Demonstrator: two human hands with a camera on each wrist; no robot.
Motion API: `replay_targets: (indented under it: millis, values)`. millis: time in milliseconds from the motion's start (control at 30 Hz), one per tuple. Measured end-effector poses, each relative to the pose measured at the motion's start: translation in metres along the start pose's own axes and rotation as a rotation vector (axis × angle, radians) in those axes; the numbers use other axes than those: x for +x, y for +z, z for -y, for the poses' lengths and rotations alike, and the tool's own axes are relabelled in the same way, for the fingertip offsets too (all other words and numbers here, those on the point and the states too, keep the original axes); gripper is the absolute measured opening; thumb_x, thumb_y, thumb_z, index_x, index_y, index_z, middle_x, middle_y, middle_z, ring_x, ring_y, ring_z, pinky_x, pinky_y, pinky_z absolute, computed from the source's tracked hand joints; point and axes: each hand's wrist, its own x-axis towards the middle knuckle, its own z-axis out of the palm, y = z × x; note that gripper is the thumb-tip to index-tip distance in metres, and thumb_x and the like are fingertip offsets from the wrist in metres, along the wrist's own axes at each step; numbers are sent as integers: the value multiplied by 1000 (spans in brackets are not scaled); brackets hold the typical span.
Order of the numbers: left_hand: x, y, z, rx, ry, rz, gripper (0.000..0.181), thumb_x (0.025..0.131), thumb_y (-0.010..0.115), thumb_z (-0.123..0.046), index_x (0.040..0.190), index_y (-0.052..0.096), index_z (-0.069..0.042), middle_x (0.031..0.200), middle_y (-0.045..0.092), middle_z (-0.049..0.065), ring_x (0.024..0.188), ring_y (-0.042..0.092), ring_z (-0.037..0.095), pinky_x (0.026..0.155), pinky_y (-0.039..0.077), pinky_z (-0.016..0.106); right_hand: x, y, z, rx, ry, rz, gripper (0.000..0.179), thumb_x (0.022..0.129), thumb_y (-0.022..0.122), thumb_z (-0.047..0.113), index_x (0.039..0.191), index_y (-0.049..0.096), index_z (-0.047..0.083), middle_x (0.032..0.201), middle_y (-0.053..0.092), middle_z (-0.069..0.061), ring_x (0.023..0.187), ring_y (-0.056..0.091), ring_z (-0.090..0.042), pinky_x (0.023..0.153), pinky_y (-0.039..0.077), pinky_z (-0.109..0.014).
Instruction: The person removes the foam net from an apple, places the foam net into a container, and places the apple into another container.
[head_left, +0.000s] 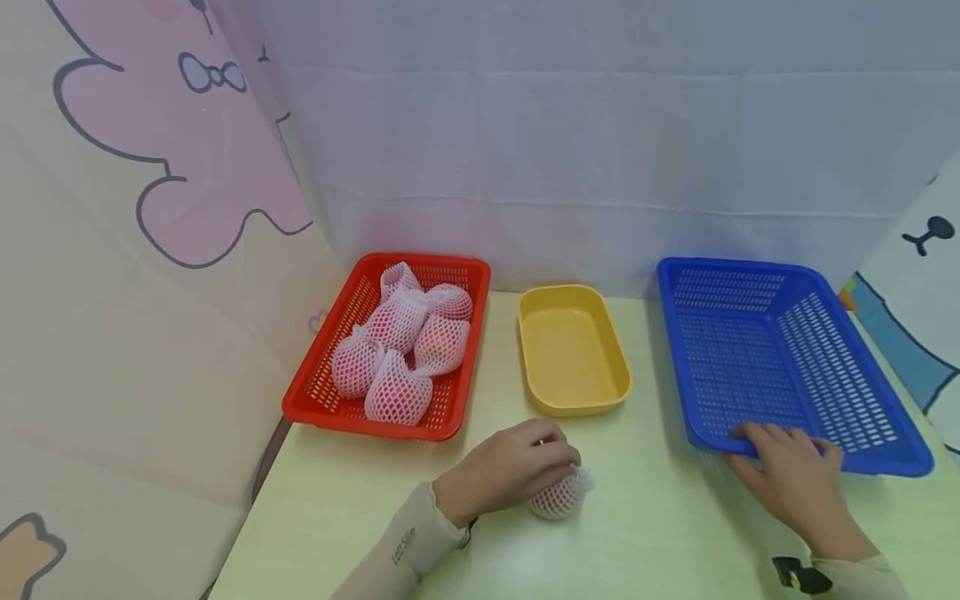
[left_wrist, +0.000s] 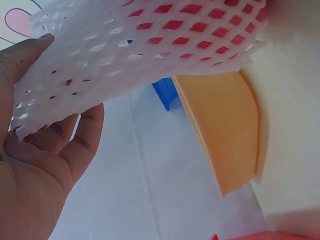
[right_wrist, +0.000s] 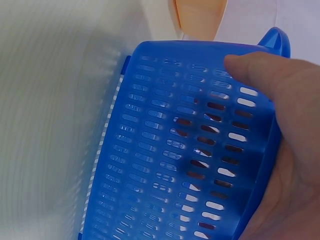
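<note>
We see our left hand (head_left: 506, 468) holding the white foam net (left_wrist: 90, 65) of a red fruit (head_left: 557, 502) at the hand's four o'clock. Our right hand (head_left: 797, 483) grips the blue basket (head_left: 738, 358) at its six o'clock rim. From the fruit, the yellow tray (head_left: 573, 350) sits at twelve o'clock and the red basket (head_left: 360, 423) of netted fruits (head_left: 397, 396) at ten o'clock

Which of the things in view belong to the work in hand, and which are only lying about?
Likely in the job:
Netted red item, held by the left hand
Blue basket, rim gripped by the right hand
Red basket with similar netted items

Apparently just there:
Yellow tray, untouched
Pale cloth behind the table
</note>
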Motion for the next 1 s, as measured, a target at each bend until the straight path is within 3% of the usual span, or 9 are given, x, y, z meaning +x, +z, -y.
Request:
replay_targets:
  millis: [233, 1000]
  values:
    - [6, -8, 0, 60, 57, -30, 11, 96, 70, -22, 106, 70, -17, 99, 59, -5, 91, 54, 4, 83, 45, 10, 0, -1, 0, -4, 2, -6, 22, 83, 77, 22, 98, 68, 9, 93, 67, -17, 91, 54, -46, 84, 23, -76]
    - [18, -32, -4, 8, 65, 23, 15, 94, 73, -22, 107, 72, -13, 99, 62, -3, 88, 57, 6, 84, 44, 8, 0, -1, 1, 4, 1, -6, 22, 84, 76, 23, 98, 68, 9, 92, 67, -17, 90, 54, -47, 85, 22, -77]
